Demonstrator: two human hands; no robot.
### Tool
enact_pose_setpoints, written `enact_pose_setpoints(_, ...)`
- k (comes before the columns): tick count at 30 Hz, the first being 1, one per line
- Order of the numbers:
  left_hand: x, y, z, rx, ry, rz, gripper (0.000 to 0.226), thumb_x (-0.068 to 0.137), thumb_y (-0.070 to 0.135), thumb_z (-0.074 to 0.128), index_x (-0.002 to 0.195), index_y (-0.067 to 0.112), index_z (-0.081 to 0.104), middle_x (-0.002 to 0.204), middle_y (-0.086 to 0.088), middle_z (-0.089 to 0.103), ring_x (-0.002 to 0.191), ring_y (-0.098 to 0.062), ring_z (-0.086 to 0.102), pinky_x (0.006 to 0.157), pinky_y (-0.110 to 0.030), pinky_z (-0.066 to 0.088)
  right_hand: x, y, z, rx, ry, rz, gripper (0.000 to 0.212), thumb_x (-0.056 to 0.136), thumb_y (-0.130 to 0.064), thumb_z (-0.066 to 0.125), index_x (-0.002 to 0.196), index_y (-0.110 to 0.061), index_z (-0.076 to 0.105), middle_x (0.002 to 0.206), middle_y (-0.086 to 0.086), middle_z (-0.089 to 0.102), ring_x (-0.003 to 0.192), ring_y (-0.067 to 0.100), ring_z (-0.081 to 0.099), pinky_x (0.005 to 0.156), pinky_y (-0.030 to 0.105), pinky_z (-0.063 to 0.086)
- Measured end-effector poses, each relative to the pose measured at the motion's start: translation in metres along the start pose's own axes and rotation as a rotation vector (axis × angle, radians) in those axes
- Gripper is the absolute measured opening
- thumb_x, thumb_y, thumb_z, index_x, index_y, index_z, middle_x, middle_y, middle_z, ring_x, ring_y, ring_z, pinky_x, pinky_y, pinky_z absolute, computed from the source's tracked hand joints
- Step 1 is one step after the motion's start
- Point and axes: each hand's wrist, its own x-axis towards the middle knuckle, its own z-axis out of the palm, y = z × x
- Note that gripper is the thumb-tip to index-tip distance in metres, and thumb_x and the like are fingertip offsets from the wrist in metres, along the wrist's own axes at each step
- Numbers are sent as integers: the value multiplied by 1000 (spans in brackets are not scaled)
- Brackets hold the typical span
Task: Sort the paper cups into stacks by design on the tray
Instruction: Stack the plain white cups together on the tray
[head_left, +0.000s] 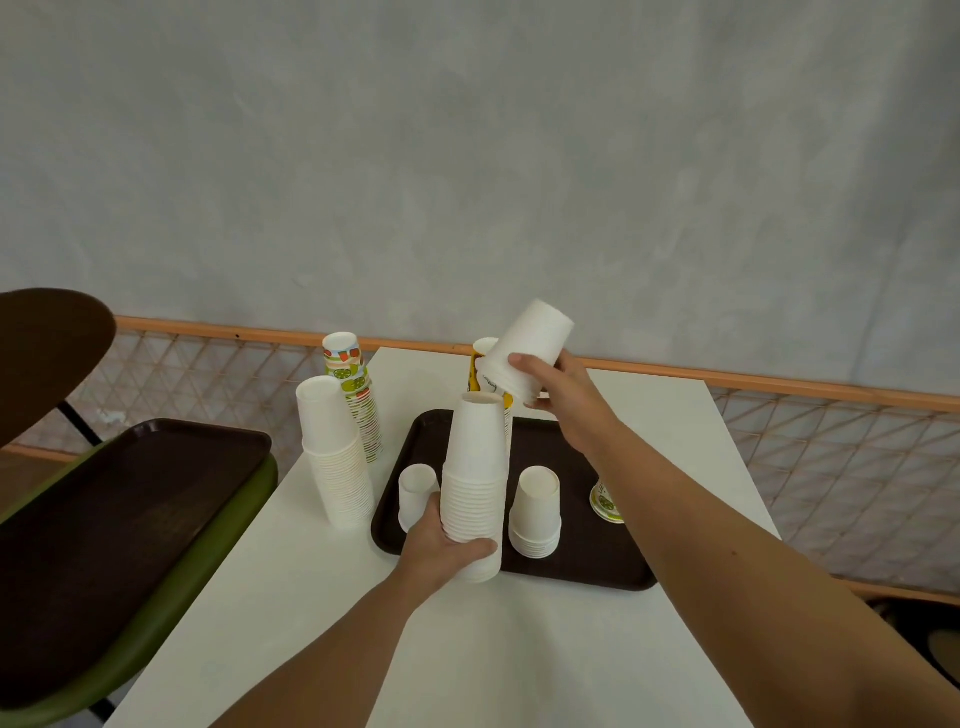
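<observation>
My left hand (441, 545) grips the base of a tall stack of plain white cups (475, 467), upside down, at the front left of the dark brown tray (576, 561). My right hand (556, 387) holds a short tilted stack of white cups (524, 353) in the air, just above and right of the tall stack's top. On the tray also stand a small white cup stack (415, 493), a short white stack (536, 512) and a yellow patterned stack (480, 364), mostly hidden. A lime-printed cup (605, 501) peeks out beside my right forearm.
On the white table (467, 649), left of the tray, stand a tall white cup stack (335, 452) and a fruit-patterned stack (356, 395). A second brown tray (104, 519) lies on a green chair at the left. A mesh fence with an orange rail runs behind.
</observation>
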Motion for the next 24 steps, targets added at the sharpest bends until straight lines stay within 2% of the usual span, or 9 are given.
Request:
enact_pose_setpoints(5, 2, -3, -1, -5, 5, -8, 83, 70, 22, 80, 137, 21, 30, 116, 4, 47, 109, -15, 45, 90, -27, 40, 2, 10, -17, 5, 118, 29, 43, 82, -23, 68, 120, -19, 48, 108, -4, 59, 95, 10, 57, 73, 25, 50)
enact_pose_setpoints(8, 5, -5, -2, -20, 13, -17, 84, 69, 22, 81, 137, 21, 31, 119, 2, 50, 113, -17, 47, 93, -29, 41, -1, 31, -25, -167, 166, 44, 61, 78, -23, 73, 129, -16, 42, 118, 1, 56, 103, 16, 55, 82, 31, 49)
enact_pose_setpoints(11, 6, -6, -2, -32, 18, -21, 83, 69, 21, 81, 136, 22, 33, 121, 1, 52, 115, -20, 49, 93, -30, 42, -7, 54, -29, -398, 131, 68, 69, 77, -23, 75, 133, -14, 37, 121, 3, 51, 106, 18, 50, 82, 31, 47)
enact_pose_setpoints(14, 6, -4, -3, -48, 26, -15, 79, 69, 19, 81, 134, 21, 35, 117, 2, 53, 111, -18, 50, 89, -28, 39, -11, 74, -31, -525, 64, 115, 73, 74, -24, 77, 134, -14, 36, 127, 5, 50, 115, 22, 50, 93, 38, 48)
enact_pose_setpoints(19, 5, 0, -3, -25, 23, -15, 79, 71, 21, 80, 134, 21, 33, 117, 3, 50, 109, -15, 46, 89, -28, 40, -17, 95, -35, -606, -13, 164, 76, 74, -22, 77, 136, -13, 32, 134, 8, 47, 122, 25, 46, 99, 40, 43)
enact_pose_setpoints(24, 5, 0, -3, -1, 27, -14, 81, 71, 23, 80, 136, 21, 31, 120, 2, 49, 112, -16, 46, 94, -30, 42, -23, 102, -37, -616, -19, 171, 73, 76, -22, 76, 135, -15, 34, 133, 8, 46, 123, 26, 46, 101, 39, 43)
